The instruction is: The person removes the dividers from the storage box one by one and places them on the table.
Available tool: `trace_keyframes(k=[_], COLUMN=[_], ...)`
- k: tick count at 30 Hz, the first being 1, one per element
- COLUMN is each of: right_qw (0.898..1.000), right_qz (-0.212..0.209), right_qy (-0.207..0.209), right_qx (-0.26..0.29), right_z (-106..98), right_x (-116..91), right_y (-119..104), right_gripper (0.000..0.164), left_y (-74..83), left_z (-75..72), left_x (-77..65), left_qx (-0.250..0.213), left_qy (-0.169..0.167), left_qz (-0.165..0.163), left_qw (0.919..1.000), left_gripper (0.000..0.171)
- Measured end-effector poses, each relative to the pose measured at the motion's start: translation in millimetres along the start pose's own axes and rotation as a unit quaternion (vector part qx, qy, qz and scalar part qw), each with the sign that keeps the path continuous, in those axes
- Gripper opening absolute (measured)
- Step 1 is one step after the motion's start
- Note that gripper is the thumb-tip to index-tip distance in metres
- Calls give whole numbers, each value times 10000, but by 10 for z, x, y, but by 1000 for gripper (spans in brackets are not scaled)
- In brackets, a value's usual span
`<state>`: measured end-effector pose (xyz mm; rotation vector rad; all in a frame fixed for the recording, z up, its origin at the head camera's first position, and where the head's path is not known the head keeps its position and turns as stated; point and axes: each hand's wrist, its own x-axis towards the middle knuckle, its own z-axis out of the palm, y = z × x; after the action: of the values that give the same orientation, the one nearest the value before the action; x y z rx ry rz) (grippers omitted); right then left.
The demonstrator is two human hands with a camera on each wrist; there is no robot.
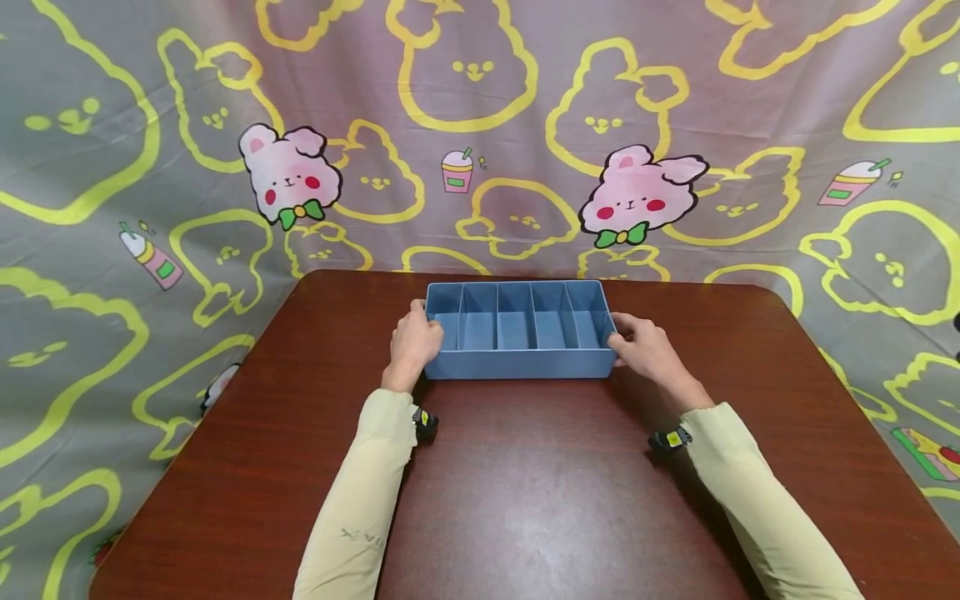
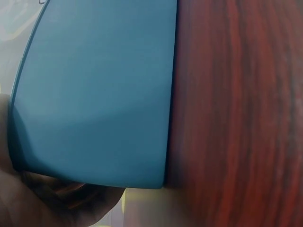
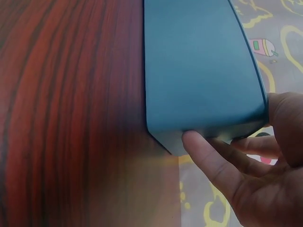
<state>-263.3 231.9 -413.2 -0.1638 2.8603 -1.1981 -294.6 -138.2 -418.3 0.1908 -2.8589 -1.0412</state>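
A blue-grey organizer box [image 1: 517, 364] with several side-by-side compartments sits toward the far edge of the table, its long side facing me. No contents show in its compartments. My left hand [image 1: 414, 340] grips the box's left end, thumb over the rim and the other fingers down the outside wall. At the opposite end my right hand [image 1: 651, 350] holds the box the same way. In the right wrist view, the fingers [image 3: 213, 165] lie against the end wall with the thumb up at the rim. The left wrist view shows the long wall [image 2: 94, 94] close up.
The brown wooden table [image 1: 525, 483] stretches out in front of the box and to both sides. Behind it hangs a grey-pink curtain [image 1: 517, 150] printed with yellow outlines and cartoon rabbits. Both wrists wear small black cameras [image 1: 425, 423] at the sleeve cuffs.
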Motion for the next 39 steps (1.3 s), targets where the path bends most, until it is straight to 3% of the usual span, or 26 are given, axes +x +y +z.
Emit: trace_keyframes(k=[21,39], right_qw=[9997,9997], right_qz=[29,183], right_qy=[-146,-133], right_qx=[198,-19], right_z=[-87,-144], right_x=[-24,-86], right_y=[59,85], right_gripper=[51,52], left_y=[85,139], left_z=[61,119], left_x=[30,61], left_qx=[3,24], left_qy=[-32,-74], left_qz=[-13,79], left_qw=[10000,9999], left_gripper=[51,50])
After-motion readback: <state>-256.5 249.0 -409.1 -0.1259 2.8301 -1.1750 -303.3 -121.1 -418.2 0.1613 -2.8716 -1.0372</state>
